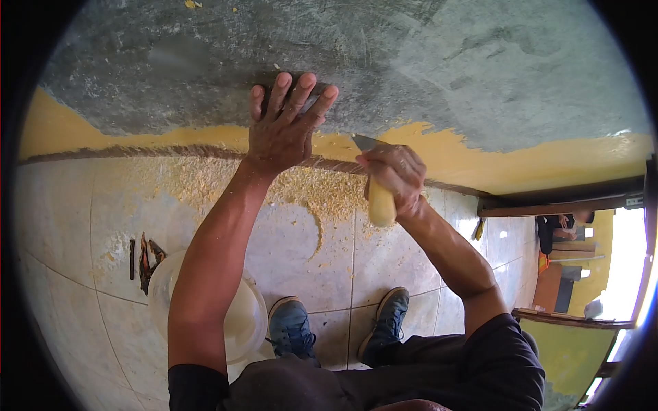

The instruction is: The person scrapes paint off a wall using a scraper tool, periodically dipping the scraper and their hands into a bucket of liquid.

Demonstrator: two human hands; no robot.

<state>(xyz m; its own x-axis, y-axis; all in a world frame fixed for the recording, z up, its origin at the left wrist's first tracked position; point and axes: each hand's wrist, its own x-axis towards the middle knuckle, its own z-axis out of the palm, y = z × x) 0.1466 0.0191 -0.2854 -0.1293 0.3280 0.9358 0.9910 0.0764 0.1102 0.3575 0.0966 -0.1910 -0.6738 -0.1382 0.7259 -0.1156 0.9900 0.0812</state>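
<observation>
My left hand (pixel 282 127) lies with its fingers spread against the grey wall surface (pixel 205 89), holding nothing. To its right, my right hand (pixel 397 175) is wrapped round the pale yellow handle of a scraper (pixel 382 205). The scraper's metal blade points up and left toward the yellow band of the wall (pixel 452 144), close to the edge of the grey area. Whether the blade touches the wall is unclear. Below both hands, yellowish flakes (pixel 308 192) lie scattered on the tiled floor along the brown wall base.
A round white tub (pixel 253 315) stands on the floor behind my left forearm. Dark, narrow objects (pixel 147 264) lie left of it. My blue shoes (pixel 291 325) are on the tiles (pixel 336 274). At the right, a doorway shows another person (pixel 565 222) in the background.
</observation>
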